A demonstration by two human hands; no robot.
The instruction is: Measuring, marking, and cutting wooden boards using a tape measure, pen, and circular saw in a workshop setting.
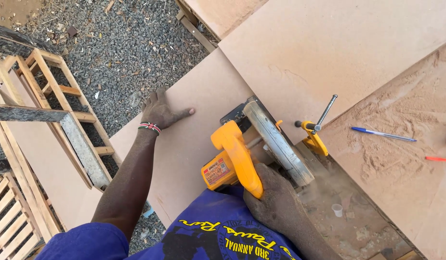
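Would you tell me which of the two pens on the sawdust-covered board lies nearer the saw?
The blue pen; the orange-red one lies farther right, at the frame edge.

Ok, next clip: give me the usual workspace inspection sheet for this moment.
Surface: brown fibreboard sheets, stacked and overlapping, sawdust heaped at right.
Job's things: yellow circular saw standing on the board, its blade guard at the edge of the upper sheet.
Clutter: yellow clamp, blue pen, orange pen, small white cup lower down.
Hands: left hand flat on the board; right hand gripping the saw handle.
Cables: nothing seen.
Surroundings: gravel ground, wooden frames at left.
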